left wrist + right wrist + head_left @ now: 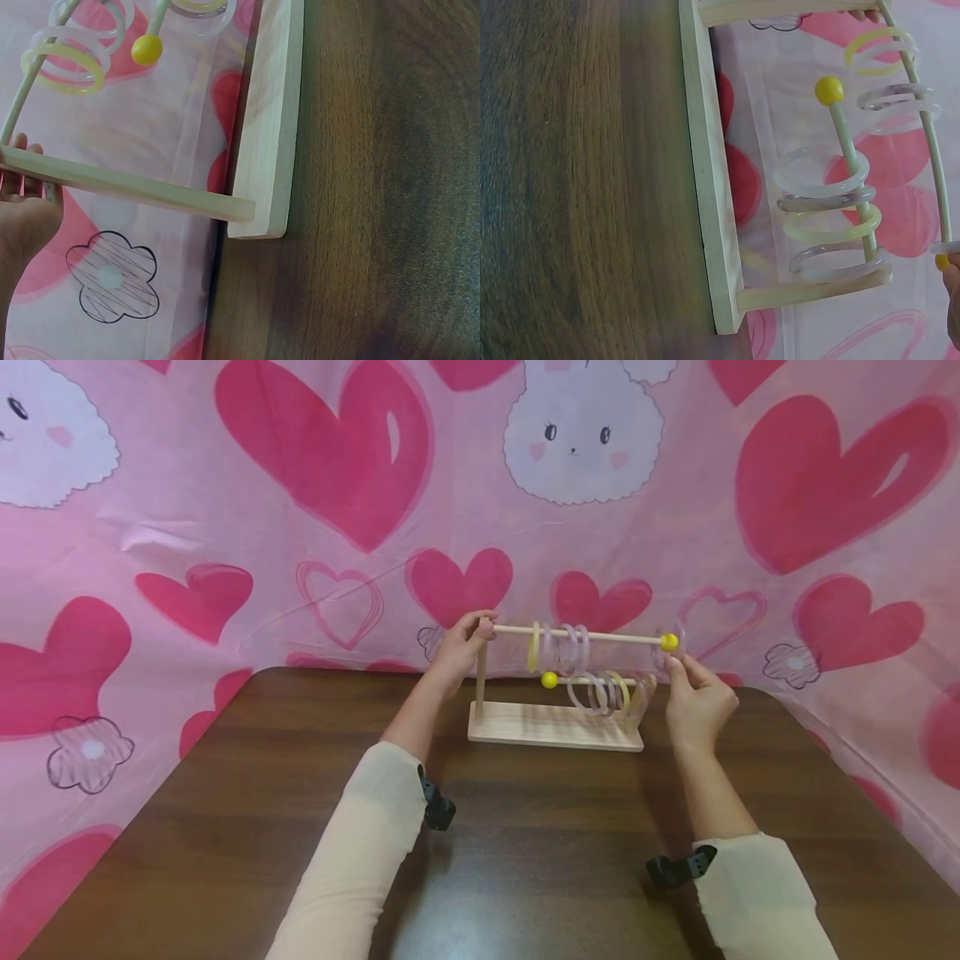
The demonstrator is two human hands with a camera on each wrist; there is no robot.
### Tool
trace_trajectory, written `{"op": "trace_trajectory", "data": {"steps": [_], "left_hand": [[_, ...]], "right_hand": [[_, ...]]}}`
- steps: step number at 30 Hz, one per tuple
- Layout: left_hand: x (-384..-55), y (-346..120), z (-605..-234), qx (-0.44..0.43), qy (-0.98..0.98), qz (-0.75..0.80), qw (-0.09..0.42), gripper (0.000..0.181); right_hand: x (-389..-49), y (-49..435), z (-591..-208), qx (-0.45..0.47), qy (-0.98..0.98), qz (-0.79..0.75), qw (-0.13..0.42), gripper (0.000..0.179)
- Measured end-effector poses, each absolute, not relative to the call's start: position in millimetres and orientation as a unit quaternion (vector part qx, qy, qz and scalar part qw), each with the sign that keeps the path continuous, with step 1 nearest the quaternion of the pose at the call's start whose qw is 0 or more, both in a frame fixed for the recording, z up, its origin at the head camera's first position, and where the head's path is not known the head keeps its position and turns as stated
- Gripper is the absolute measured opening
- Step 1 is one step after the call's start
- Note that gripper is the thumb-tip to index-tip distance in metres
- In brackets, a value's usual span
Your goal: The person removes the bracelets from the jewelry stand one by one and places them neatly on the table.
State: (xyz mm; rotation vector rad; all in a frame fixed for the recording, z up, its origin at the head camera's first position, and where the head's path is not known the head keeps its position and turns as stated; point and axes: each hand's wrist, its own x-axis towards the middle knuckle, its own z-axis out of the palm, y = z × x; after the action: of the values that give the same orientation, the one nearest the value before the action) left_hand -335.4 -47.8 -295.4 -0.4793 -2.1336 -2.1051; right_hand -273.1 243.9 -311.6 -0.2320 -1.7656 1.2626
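A wooden rack [517,727] with two horizontal rods carries several translucent bangles. My left hand [459,653] grips the top of its left post, where the upper rod [630,637] begins; the left wrist view shows fingers [33,184] behind the post. My right hand [701,703] pinches a pale translucent bangle [680,639] at the upper rod's yellow ball end [669,642]. Further left on that rod hang a yellow bangle [533,647] and several pale lilac ones. The lower rod, with its own yellow ball [550,680], bears more clear, greyish and yellow bangles [832,225].
The rack's flat base stands near the back edge of a dark brown wooden table [525,852]. Behind the table hangs a pink cloth [285,527] printed with hearts and rabbits. Dark wrist cameras [437,806] sit at both sleeve cuffs.
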Motion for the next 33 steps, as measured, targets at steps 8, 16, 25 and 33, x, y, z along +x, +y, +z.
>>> {"op": "trace_trajectory", "data": {"steps": [8,16,25,33], "left_hand": [[-335.3,-47.4,-296.8,-0.155,-0.706,-0.689,0.054,0.037],[-335.4,-46.9,-297.2,-0.153,-0.715,-0.681,0.053,0.038],[-334.3,-46.5,-296.1,-0.155,-0.709,-0.686,0.059,0.035],[-333.4,-46.6,-295.2,-0.157,-0.703,-0.691,0.060,0.034]], "right_hand": [[-272.8,245.4,-314.4,-0.100,-0.719,0.509,0.463,0.022],[-273.3,249.7,-316.5,-0.111,-0.719,0.495,0.475,0.020],[-270.6,255.0,-313.7,-0.108,-0.695,0.516,0.489,0.019],[-264.0,257.9,-308.2,-0.090,-0.654,0.555,0.506,0.023]]}}
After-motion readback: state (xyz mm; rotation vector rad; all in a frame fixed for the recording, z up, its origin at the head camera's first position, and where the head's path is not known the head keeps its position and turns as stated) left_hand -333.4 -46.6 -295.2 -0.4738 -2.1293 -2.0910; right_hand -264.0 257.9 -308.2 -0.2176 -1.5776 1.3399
